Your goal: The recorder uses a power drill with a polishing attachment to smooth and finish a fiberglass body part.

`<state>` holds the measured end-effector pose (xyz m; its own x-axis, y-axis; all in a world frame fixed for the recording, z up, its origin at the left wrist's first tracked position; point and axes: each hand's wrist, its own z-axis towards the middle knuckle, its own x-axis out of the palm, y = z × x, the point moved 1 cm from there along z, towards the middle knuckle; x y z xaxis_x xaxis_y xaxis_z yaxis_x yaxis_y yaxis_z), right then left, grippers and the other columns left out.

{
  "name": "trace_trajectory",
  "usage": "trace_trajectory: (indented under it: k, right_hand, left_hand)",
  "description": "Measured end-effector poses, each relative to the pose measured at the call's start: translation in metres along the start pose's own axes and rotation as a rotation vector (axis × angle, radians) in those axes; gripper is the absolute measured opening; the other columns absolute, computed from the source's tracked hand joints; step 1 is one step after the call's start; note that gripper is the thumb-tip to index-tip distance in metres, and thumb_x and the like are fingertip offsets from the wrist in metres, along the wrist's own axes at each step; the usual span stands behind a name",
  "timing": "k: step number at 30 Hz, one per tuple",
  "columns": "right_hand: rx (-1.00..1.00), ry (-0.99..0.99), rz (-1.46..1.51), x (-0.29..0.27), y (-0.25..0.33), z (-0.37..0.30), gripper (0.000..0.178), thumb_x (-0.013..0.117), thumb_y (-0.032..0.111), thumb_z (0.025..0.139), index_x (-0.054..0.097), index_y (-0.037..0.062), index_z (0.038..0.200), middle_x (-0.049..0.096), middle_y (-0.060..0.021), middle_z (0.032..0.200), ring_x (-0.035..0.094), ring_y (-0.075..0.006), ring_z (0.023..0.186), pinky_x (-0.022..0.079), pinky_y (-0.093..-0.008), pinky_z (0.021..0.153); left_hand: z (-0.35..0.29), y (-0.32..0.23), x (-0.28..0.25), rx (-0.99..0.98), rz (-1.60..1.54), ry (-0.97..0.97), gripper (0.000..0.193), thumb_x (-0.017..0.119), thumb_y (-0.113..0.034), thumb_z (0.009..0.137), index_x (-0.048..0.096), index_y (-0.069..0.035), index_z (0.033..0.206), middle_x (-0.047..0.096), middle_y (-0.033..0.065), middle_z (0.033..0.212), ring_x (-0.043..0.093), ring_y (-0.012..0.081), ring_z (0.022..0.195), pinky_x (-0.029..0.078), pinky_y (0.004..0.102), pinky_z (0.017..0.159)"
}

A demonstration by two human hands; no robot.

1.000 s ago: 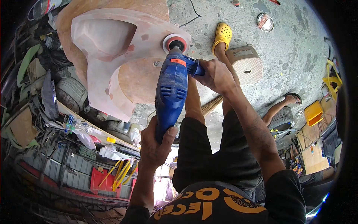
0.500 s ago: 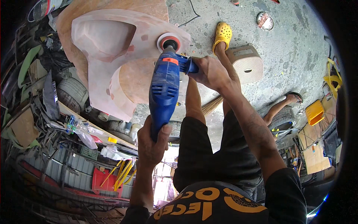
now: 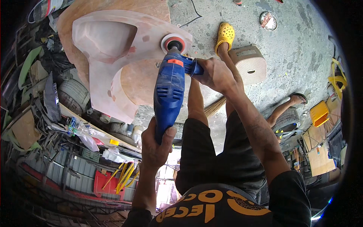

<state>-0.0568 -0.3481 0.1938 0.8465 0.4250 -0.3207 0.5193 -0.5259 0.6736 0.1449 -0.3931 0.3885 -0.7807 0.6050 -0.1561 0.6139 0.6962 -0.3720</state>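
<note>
My left hand point(image 3: 155, 147) is closed round the rear grip of a blue electric drill point(image 3: 168, 81). My right hand point(image 3: 216, 75) grips its blue side handle point(image 3: 193, 67). At the drill's far end, a round sanding disc point(image 3: 181, 42) with a white rim and red ring lies against the right part of a large curved panel point(image 3: 102, 73). The panel is whitish-pink with patches, and has a deep hollow at its far left and a curved cut-out along its near edge. Whether the disc is spinning cannot be told.
A brown board point(image 3: 149, 77) lies under the panel. To the right are a beige stool point(image 3: 254, 66), a yellow clog point(image 3: 226, 34) on a foot, and a round tin lid point(image 3: 268, 21). A broom point(image 3: 215, 107) is near my legs. Tyres point(image 3: 73, 94) and scrap crowd the left.
The drill and both hands have shifted slightly to the right, carrying the disc a little further along the panel. The panel has stayed in place.
</note>
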Motion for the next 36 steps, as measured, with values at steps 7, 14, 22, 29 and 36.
trace_trajectory:
  k: [7, 14, 22, 29, 36]
  right_hand:
    - [0.015, -0.037, 0.032, -0.006, -0.008, -0.008, 0.032, 0.075, 0.026, 0.079, 0.068, 0.0025, 0.099, 0.068, -0.0217, 0.079, 0.068, -0.0406, 0.079, 0.054, -0.049, 0.073]
    - [-0.009, -0.017, -0.009, 0.0, -0.007, 0.001, 0.031, 0.075, 0.026, 0.08, 0.067, 0.0028, 0.098, 0.069, -0.0206, 0.079, 0.069, -0.0393, 0.079, 0.055, -0.0493, 0.072]
    - [-0.036, 0.018, 0.058, 0.003, 0.004, 0.013, 0.028, 0.073, 0.025, 0.082, 0.066, 0.0035, 0.099, 0.069, -0.0203, 0.081, 0.069, -0.0392, 0.08, 0.056, -0.0476, 0.073]
    - [-0.034, -0.002, 0.032, 0.008, 0.002, 0.011, 0.028, 0.073, 0.025, 0.081, 0.066, 0.0034, 0.098, 0.069, -0.0214, 0.084, 0.069, -0.0393, 0.083, 0.055, -0.0482, 0.075]
    - [-0.011, -0.01, 0.018, 0.007, -0.003, -0.003, 0.03, 0.074, 0.027, 0.08, 0.067, 0.0032, 0.097, 0.069, -0.0215, 0.081, 0.069, -0.0396, 0.08, 0.055, -0.048, 0.074]
  left_hand:
    - [0.001, 0.0, 0.009, 0.0, 0.069, 0.017, 0.041, 0.064, -0.041, 0.095, 0.055, -0.002, 0.105, 0.057, 0.0035, 0.061, 0.054, 0.0099, 0.046, 0.045, 0.0283, 0.046]
    - [0.001, -0.001, 0.008, -0.024, 0.057, -0.011, 0.045, 0.064, -0.043, 0.095, 0.055, -0.001, 0.105, 0.056, 0.0028, 0.061, 0.054, 0.0099, 0.045, 0.043, 0.0275, 0.044]
    - [0.0, 0.001, 0.0, -0.024, -0.001, -0.078, 0.049, 0.064, -0.044, 0.095, 0.055, 0.001, 0.111, 0.053, 0.0013, 0.062, 0.05, 0.0082, 0.045, 0.041, 0.0259, 0.042]
    - [-0.002, 0.006, -0.001, -0.037, -0.027, -0.067, 0.045, 0.063, -0.042, 0.096, 0.056, 0.0, 0.109, 0.052, 0.0006, 0.061, 0.049, 0.0078, 0.044, 0.041, 0.0255, 0.042]
    - [-0.002, 0.007, 0.002, -0.027, 0.039, -0.015, 0.042, 0.065, -0.041, 0.095, 0.056, -0.001, 0.106, 0.056, 0.0019, 0.06, 0.053, 0.0094, 0.045, 0.043, 0.0266, 0.044]
